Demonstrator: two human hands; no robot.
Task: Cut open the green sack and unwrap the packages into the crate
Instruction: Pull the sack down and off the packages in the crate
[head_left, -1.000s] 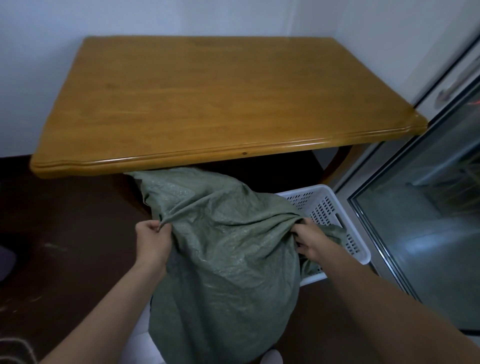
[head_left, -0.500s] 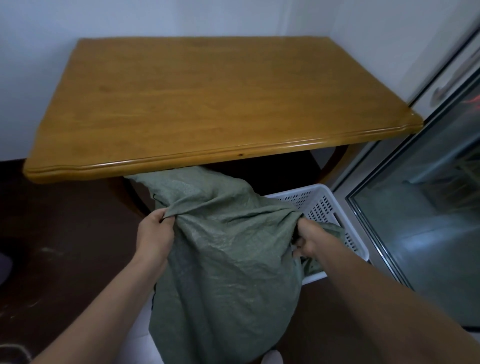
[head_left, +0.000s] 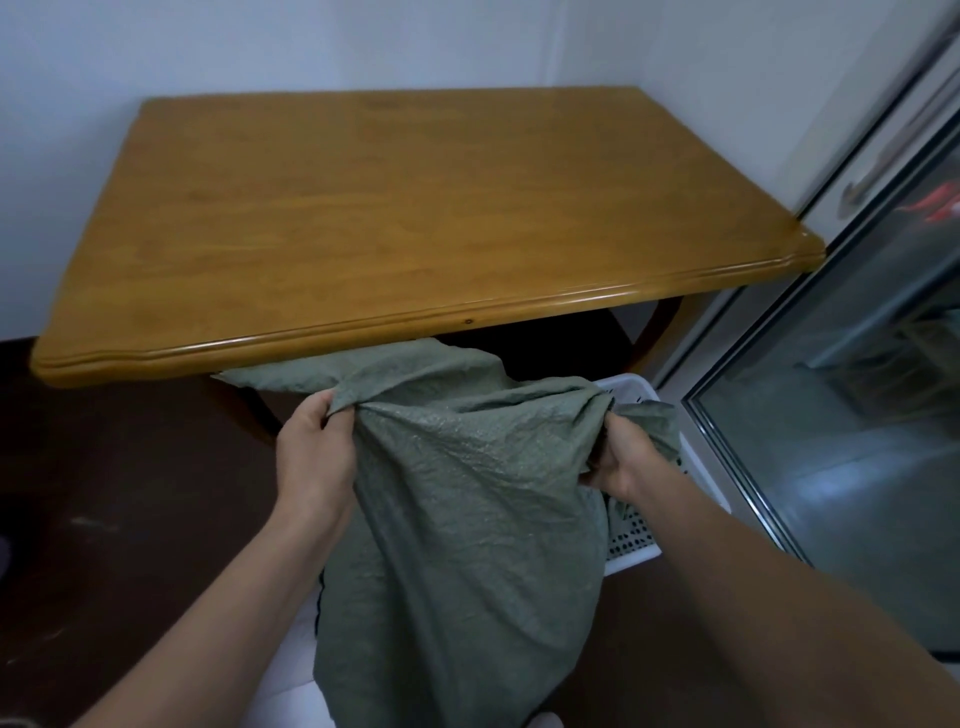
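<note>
The green sack (head_left: 467, 509) hangs between both hands: left hand (head_left: 311, 457) and right hand (head_left: 621, 457) each clutch a bunched upper edge. It drapes over the white crate (head_left: 636, 553), hiding the contents.

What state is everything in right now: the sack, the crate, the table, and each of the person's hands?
green sack, crumpled and limp, held up by its upper part, hanging toward the floor; no cut visible.
left hand, gripping a bunched fold of the sack.
right hand, gripping the sack's other side.
white crate, on the floor behind the sack, partly covered by it; contents hidden.
wooden table, upright against the wall.
</note>
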